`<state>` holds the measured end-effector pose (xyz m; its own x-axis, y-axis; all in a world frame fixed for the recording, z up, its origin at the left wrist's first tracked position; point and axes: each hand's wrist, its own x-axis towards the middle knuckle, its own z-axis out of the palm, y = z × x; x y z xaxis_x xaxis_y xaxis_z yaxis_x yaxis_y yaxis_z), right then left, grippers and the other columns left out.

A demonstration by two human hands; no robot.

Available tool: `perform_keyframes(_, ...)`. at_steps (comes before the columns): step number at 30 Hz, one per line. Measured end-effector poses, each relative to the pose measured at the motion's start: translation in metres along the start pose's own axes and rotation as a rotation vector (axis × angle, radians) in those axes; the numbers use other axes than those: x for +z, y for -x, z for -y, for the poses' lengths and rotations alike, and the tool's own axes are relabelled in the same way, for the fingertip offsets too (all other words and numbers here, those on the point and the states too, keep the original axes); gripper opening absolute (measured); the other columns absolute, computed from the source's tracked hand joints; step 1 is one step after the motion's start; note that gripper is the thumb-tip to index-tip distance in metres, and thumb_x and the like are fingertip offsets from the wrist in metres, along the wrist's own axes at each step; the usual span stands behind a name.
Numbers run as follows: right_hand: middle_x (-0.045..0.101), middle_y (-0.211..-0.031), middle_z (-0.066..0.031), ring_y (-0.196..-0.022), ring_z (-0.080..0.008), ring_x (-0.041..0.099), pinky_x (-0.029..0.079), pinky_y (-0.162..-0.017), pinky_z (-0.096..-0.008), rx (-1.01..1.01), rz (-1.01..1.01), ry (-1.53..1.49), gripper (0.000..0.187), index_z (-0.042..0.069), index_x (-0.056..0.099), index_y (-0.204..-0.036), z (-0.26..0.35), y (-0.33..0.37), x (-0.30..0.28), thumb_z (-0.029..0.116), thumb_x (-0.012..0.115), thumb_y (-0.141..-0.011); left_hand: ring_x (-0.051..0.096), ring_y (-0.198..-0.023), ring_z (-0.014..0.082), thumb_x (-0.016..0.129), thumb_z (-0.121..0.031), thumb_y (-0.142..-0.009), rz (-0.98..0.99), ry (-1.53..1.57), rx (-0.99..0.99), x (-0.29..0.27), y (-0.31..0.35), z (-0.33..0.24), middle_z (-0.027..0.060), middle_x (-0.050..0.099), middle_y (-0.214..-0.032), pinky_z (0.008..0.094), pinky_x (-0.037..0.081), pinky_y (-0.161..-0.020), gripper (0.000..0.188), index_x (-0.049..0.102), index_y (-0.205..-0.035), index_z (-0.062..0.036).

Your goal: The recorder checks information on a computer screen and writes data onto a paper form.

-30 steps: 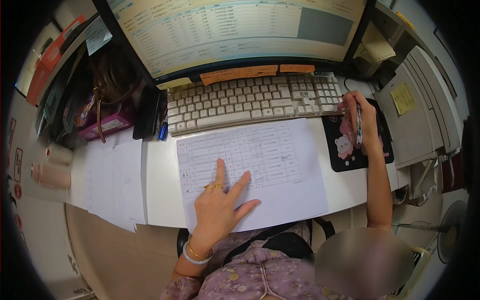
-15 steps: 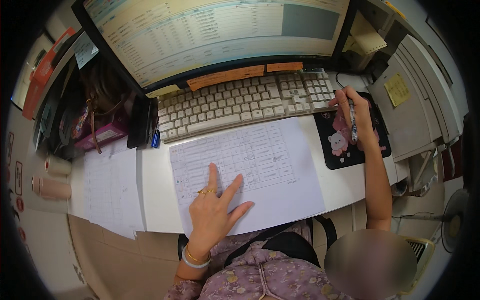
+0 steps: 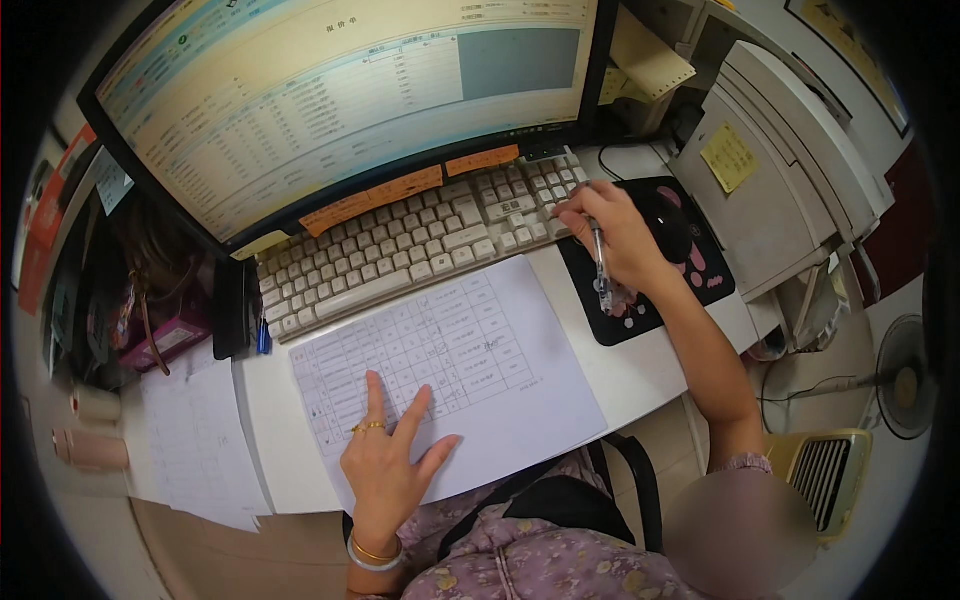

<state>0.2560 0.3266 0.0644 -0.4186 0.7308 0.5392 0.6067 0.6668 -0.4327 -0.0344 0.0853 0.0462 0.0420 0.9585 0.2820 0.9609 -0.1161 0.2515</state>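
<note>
Left hand (image 3: 382,468) spread, released; right hand (image 3: 620,232) grips a pen (image 3: 602,265) at the keyboard's (image 3: 410,245) right end. From here I judge the work partway: rows show on the monitor (image 3: 345,120), remainder unclear. The printed sheet (image 3: 500,415) lies under the left hand, short of the right, reaching the worktop's (image 3: 645,372) front edge.

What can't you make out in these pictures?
- White rectangular paper sheet, head view: print too small; part hidden by the left hand.
- Black-framed rectangular monitor, head view: top cut off by the upper edge.
- Slim silvery pen, head view: part hidden by the right hand.
</note>
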Motion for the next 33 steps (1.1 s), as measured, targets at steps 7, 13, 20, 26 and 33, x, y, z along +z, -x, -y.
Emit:
perform_keyframes(7, 0.062, -0.088, -0.0128, -0.088, -0.0357, 0.056, 0.045, -0.082, -0.0421, 0.037, -0.044, 0.141, 0.018, 0.004, 0.063, -0.088, -0.004, 0.001, -0.017, 0.020, 0.066, -0.096, 0.065, -0.075, 0.0293, 0.085, -0.044, -0.073, 0.019, 0.025, -0.027, -0.003, -0.001, -0.002, 0.0318, 0.047, -0.147, 0.0332, 0.053, -0.066, 0.061, 0.070, -0.127, -0.0209)
perform_keyframes(13, 0.063, -0.087, -0.0140, -0.091, -0.0362, 0.058, 0.045, -0.084, -0.0421, 0.142, -0.043, 0.211, 0.018, 0.003, 0.061, -0.087, -0.012, -0.006, -0.011, 0.019, 0.066, -0.096, 0.063, -0.068, 0.0264, 0.083, -0.048, -0.074, -0.013, 0.001, 0.008, -0.001, 0.000, 0.002, 0.0338, 0.048, -0.144, 0.0313, 0.051, -0.062, 0.061, 0.070, -0.128, -0.0221)
perform_keyframes(20, 0.065, -0.091, -0.0163, -0.094, -0.0390, 0.060, 0.048, -0.081, -0.0445, -0.164, -0.143, 0.124, 0.015, 0.003, 0.060, -0.090, -0.017, -0.019, 0.009, 0.015, 0.069, -0.092, 0.065, -0.071, 0.0263, 0.083, -0.049, -0.073, -0.049, 0.014, 0.030, 0.004, 0.000, 0.002, 0.0332, 0.048, -0.145, 0.0313, 0.052, -0.062, 0.061, 0.071, -0.127, -0.0235)
perform_keyframes(26, 0.064, -0.090, -0.0147, -0.091, -0.0357, 0.059, 0.048, -0.076, -0.0432, -0.134, -0.049, -0.158, 0.015, 0.004, 0.061, -0.090, 0.016, -0.003, 0.016, 0.013, 0.073, -0.088, 0.066, -0.078, 0.0296, 0.084, -0.045, -0.073, 0.032, 0.027, -0.070, -0.004, 0.001, -0.003, 0.0307, 0.047, -0.148, 0.0343, 0.054, -0.070, 0.060, 0.071, -0.127, -0.0227)
perform_keyframes(33, 0.065, -0.114, -0.0149, -0.117, -0.0368, 0.054, 0.047, -0.096, -0.0435, -0.166, 0.108, -0.034, 0.029, 0.006, 0.060, -0.106, 0.029, 0.006, 0.016, 0.017, 0.077, -0.085, 0.066, -0.072, 0.0278, 0.083, -0.049, -0.074, -0.025, 0.020, -0.010, 0.001, 0.000, -0.001, 0.0336, 0.049, -0.143, 0.0332, 0.054, -0.066, 0.059, 0.072, -0.126, -0.0244)
